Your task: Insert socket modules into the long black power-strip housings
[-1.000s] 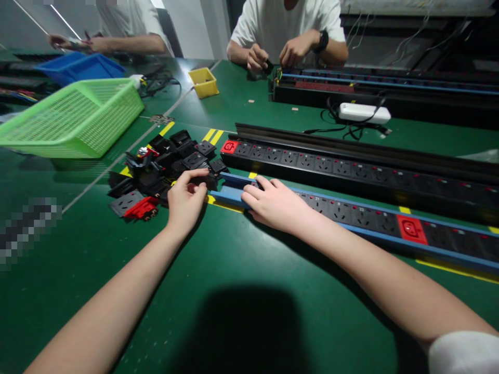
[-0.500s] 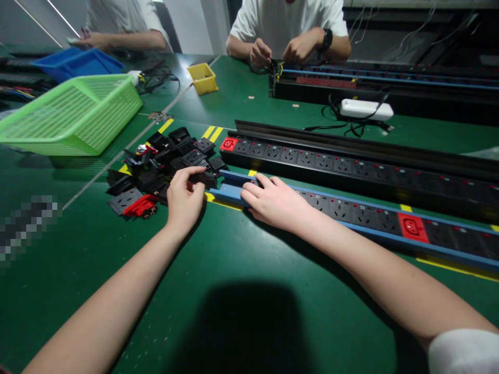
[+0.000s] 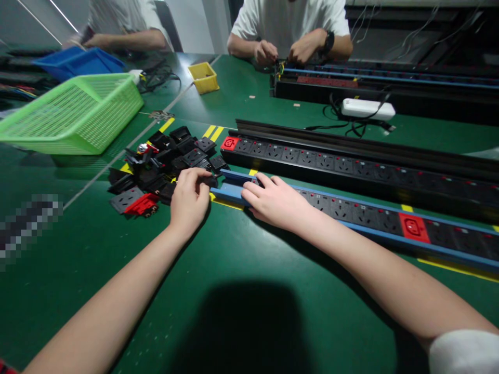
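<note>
A blue channel rail (image 3: 230, 192) lies on the green table, lined with black socket modules (image 3: 340, 208) and one red socket (image 3: 414, 227). My right hand (image 3: 271, 200) is over its left part, fingers curled across the channel and thumb at the near side. Just off the rail's open left end, my left hand (image 3: 189, 200) is closed with thumb and fingers around a black socket module (image 3: 209, 181), mostly covered by the hand. Behind that hand spreads a pile of loose black socket modules (image 3: 156, 169), with a red one (image 3: 142, 205) at its near edge.
Behind the rail lies a black power strip (image 3: 304, 161). A green basket (image 3: 105, 114), a blue bin (image 3: 78, 62) and a yellow box (image 3: 203, 78) stand at back left. A white adapter (image 3: 368, 109) with cables lies farther back. Two people work across the table.
My left hand has shifted slightly right, toward the rail's open end, with the socket module. My right hand stays in place on the rail.
</note>
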Demonstrator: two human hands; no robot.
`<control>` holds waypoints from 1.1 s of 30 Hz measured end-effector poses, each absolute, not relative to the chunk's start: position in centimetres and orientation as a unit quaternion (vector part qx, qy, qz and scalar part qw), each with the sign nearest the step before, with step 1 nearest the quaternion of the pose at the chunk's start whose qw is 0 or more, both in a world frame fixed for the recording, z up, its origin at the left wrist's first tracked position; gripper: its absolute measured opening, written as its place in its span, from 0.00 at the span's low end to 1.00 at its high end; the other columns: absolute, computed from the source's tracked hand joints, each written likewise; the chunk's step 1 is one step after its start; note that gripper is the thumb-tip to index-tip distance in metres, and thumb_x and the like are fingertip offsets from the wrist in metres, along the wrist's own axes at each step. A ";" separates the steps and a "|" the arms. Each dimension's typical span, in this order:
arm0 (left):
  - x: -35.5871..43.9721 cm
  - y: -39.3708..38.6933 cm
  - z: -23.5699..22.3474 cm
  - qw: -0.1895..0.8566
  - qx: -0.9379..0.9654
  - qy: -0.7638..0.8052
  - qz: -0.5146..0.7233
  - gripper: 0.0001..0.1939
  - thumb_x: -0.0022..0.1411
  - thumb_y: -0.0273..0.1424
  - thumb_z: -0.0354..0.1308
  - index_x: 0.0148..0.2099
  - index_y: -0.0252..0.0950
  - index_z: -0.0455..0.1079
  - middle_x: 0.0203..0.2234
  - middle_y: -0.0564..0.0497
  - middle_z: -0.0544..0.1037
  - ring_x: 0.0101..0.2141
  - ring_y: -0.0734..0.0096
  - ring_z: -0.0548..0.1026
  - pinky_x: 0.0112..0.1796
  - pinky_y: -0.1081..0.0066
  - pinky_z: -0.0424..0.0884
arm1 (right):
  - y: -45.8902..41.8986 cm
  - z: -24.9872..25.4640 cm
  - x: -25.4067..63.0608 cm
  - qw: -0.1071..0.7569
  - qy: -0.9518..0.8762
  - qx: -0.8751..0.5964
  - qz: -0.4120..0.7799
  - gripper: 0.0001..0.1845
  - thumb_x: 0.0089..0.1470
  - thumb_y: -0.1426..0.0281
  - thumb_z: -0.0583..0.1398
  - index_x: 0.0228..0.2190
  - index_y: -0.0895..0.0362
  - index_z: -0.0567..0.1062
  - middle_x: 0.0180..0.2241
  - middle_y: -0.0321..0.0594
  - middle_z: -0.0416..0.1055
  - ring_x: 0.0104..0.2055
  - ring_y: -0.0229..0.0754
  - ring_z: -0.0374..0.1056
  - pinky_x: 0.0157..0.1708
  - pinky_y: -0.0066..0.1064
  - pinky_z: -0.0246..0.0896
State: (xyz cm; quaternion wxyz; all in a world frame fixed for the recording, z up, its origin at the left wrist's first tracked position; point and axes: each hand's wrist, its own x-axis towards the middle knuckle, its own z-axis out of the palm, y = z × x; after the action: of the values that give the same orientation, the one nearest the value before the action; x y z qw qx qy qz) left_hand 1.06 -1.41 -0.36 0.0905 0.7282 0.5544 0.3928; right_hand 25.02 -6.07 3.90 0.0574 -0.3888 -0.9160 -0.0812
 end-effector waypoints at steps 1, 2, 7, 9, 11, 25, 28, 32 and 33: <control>1.1 -1.5 -0.3 0.090 0.731 0.555 0.386 0.15 0.60 0.24 0.52 0.47 0.40 0.73 0.46 0.46 0.74 0.45 0.60 0.73 0.45 0.62 0.70 | -6.1 3.9 25.0 0.057 -0.916 -0.389 -0.081 0.11 0.66 0.70 0.52 0.47 0.60 0.71 0.54 0.50 0.71 0.59 0.59 0.62 0.45 0.44 0.63; 1.2 -1.5 -0.3 0.089 0.733 0.557 0.381 0.15 0.60 0.24 0.53 0.47 0.40 0.73 0.46 0.46 0.74 0.44 0.59 0.73 0.45 0.61 0.70 | -6.1 3.9 25.0 0.057 -0.916 -0.389 -0.081 0.11 0.66 0.70 0.53 0.47 0.60 0.71 0.54 0.51 0.71 0.59 0.59 0.62 0.45 0.44 0.63; 1.1 -1.3 -0.3 0.065 0.721 0.584 0.367 0.13 0.58 0.25 0.54 0.44 0.40 0.73 0.40 0.46 0.72 0.42 0.57 0.70 0.46 0.57 0.67 | -6.0 3.9 25.1 0.054 -0.916 -0.388 -0.084 0.11 0.66 0.70 0.53 0.47 0.60 0.71 0.54 0.52 0.71 0.59 0.59 0.61 0.45 0.43 0.63; 1.0 -1.2 -0.3 0.061 0.717 0.590 0.366 0.12 0.57 0.25 0.55 0.44 0.40 0.72 0.40 0.46 0.72 0.43 0.55 0.70 0.47 0.56 0.67 | -6.1 3.9 25.1 0.054 -0.916 -0.388 -0.086 0.11 0.66 0.70 0.53 0.47 0.60 0.71 0.54 0.51 0.71 0.59 0.59 0.61 0.44 0.43 0.63; 0.9 -1.2 -0.4 0.062 0.711 0.593 0.373 0.12 0.56 0.25 0.55 0.43 0.40 0.72 0.40 0.46 0.72 0.44 0.54 0.69 0.48 0.55 0.66 | -6.1 3.9 25.1 0.055 -0.916 -0.389 -0.084 0.11 0.66 0.70 0.52 0.47 0.60 0.71 0.54 0.51 0.71 0.59 0.59 0.61 0.45 0.43 0.63; 0.3 -0.7 -0.8 0.170 0.676 0.554 0.455 0.11 0.50 0.26 0.56 0.38 0.40 0.68 0.35 0.51 0.72 0.38 0.64 0.70 0.40 0.65 0.68 | -6.0 3.8 25.1 0.056 -0.917 -0.387 -0.081 0.11 0.66 0.70 0.53 0.47 0.60 0.70 0.54 0.52 0.71 0.59 0.59 0.61 0.46 0.44 0.63; 0.4 -0.8 -0.8 0.190 0.676 0.543 0.460 0.14 0.49 0.27 0.57 0.41 0.39 0.68 0.37 0.51 0.72 0.38 0.65 0.71 0.41 0.66 0.69 | -6.0 3.7 25.1 0.058 -0.916 -0.388 -0.081 0.11 0.65 0.70 0.53 0.47 0.60 0.71 0.54 0.52 0.71 0.59 0.60 0.61 0.46 0.45 0.63; 0.5 -0.9 -0.8 0.208 0.668 0.525 0.485 0.20 0.50 0.29 0.61 0.47 0.40 0.66 0.41 0.50 0.73 0.41 0.65 0.73 0.42 0.66 0.71 | -6.0 3.7 25.1 0.058 -0.916 -0.388 -0.082 0.11 0.66 0.71 0.53 0.47 0.60 0.71 0.55 0.52 0.71 0.59 0.60 0.61 0.46 0.44 0.63; 0.6 -0.8 -0.8 0.217 0.664 0.519 0.493 0.21 0.51 0.30 0.62 0.49 0.41 0.65 0.42 0.50 0.73 0.42 0.65 0.74 0.42 0.66 0.72 | -6.0 3.7 25.0 0.057 -0.916 -0.388 -0.083 0.11 0.66 0.71 0.53 0.47 0.60 0.71 0.54 0.52 0.71 0.59 0.59 0.61 0.46 0.44 0.63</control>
State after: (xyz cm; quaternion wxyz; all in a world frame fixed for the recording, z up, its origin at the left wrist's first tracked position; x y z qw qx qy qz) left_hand 0.56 -0.84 -0.85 0.2169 0.6640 0.5186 0.4930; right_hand 25.05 -5.99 3.68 0.0570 -0.3884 -0.9160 -0.0828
